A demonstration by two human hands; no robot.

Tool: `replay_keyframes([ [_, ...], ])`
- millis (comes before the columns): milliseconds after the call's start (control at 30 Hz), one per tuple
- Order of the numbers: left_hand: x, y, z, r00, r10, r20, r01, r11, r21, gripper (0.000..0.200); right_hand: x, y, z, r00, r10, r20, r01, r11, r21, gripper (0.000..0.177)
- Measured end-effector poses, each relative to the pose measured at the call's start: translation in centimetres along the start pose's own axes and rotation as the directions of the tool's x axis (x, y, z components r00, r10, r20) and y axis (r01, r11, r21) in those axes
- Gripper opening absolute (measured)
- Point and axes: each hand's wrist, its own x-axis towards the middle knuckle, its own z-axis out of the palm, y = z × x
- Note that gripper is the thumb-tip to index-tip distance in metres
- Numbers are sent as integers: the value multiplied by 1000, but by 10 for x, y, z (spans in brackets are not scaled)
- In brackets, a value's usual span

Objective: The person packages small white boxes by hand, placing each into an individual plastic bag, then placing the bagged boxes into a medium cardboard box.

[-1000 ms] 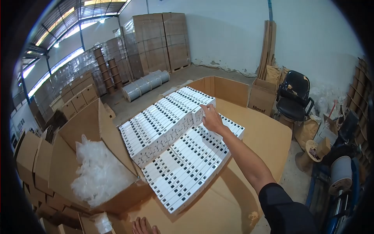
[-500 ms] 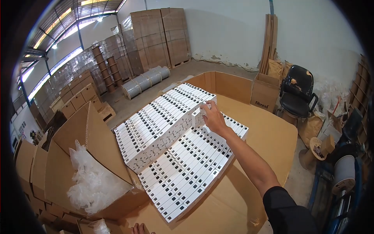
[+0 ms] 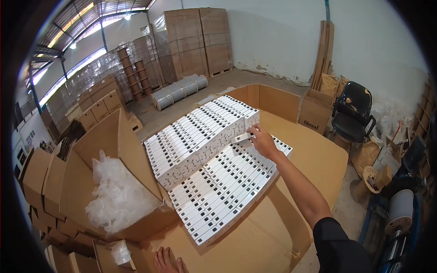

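My right hand (image 3: pixel 264 142) is closed on a small white plastic box (image 3: pixel 241 138) with a dark square opening. That box is tilted, just in front of the end of the raised tier (image 3: pixel 200 132) of similar white boxes, which stand side by side in tight rows. Below and in front lies a lower tier (image 3: pixel 223 195) of the same boxes, their narrow faces with dark square openings turned up. My left hand (image 3: pixel 166 260) rests with its fingers out on the brown cardboard (image 3: pixel 205 260) near the bottom edge; part of it is cut off by the frame.
An open carton (image 3: pixel 136 141) with crumpled clear plastic bags (image 3: pixel 116 195) stands to the left. Cardboard walls (image 3: pixel 277 102) rise behind the stacks. A black chair (image 3: pixel 350 123) and a cable spool (image 3: pixel 400 207) are on the right. Wrapped cartons (image 3: pixel 191 45) stand at the back.
My right hand has moved slightly down and right, turning the white box from upright to tilted, away from the upper tier. More of my left hand shows. The view has shifted.
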Motion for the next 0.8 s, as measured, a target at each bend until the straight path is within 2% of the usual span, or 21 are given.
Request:
replay_keyframes([
  [67,1,-2,0,998,34,-48,-33,999,8,54,-6,-15,-7,1000,24,5,-24,1000,21,33],
  [133,3,-2,3,998,0,-56,-2,999,-39,54,-16,-31,-8,990,136,33,-138,989,51,30],
  [167,3,-3,4,997,-17,-81,10,996,-93,57,-21,-38,-9,999,23,-39,-20,995,95,30],
  [233,1,-6,4,997,-37,-67,30,994,-106,56,-29,-57,-9,998,14,-58,-8,994,110,27],
  [267,1,-6,3,997,-33,-67,23,991,-133,56,-34,-67,-9,997,69,-33,-62,983,172,28],
  [300,0,-5,0,997,-52,-61,44,991,-128,56,-38,-75,-6,997,35,-69,-18,971,238,27],
  [467,-1,-13,-2,999,-17,-47,8,982,-188,55,-63,-156,-11,993,113,-18,-93,887,452,26],
  [567,-6,-18,-6,1000,-17,-23,11,974,-228,55,-83,-212,-16,987,135,82,-158,863,480,28],
  [633,-5,-20,-8,999,-31,-20,25,969,-247,54,-100,-237,-8,990,107,92,-140,847,513,28],
  [733,-5,-23,-5,999,-32,-32,21,954,-300,52,-119,-277,-2,977,146,155,-211,761,613,29],
  [800,-3,-26,-5,995,-21,-98,-16,930,-366,50,-134,-300,4,978,120,168,-201,747,634,30],
])
